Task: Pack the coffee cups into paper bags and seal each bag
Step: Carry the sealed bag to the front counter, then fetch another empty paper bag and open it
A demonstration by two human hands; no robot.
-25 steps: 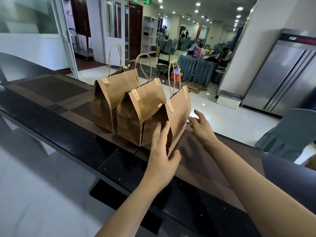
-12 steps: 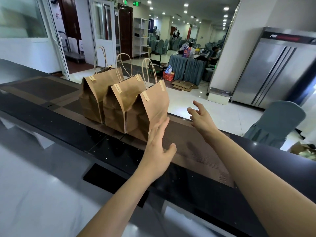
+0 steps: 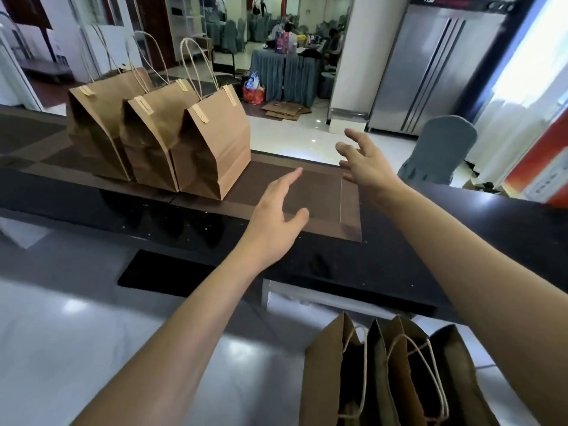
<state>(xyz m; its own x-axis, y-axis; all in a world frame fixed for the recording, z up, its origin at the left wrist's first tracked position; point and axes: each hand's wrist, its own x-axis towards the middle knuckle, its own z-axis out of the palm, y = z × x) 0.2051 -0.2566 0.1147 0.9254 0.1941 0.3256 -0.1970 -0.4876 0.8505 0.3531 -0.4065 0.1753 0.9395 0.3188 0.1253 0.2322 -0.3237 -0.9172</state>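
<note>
I see three brown kraft-paper bags with twine handles [image 3: 159, 127] standing upright, tops folded shut, touching in a row on my dark counter [image 3: 399, 256].

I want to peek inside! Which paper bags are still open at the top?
The bags standing low down by the person, their mouths gaping. The three bags up on the counter have tops folded shut.

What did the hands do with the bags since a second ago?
Both hands let go. The left hand and right hand were touching the nearest closed bag and have pulled away to its right, open and holding nothing. The three closed bags stay upright in their row on the counter. Open bags now show at the bottom as the camera tilted down.
</note>
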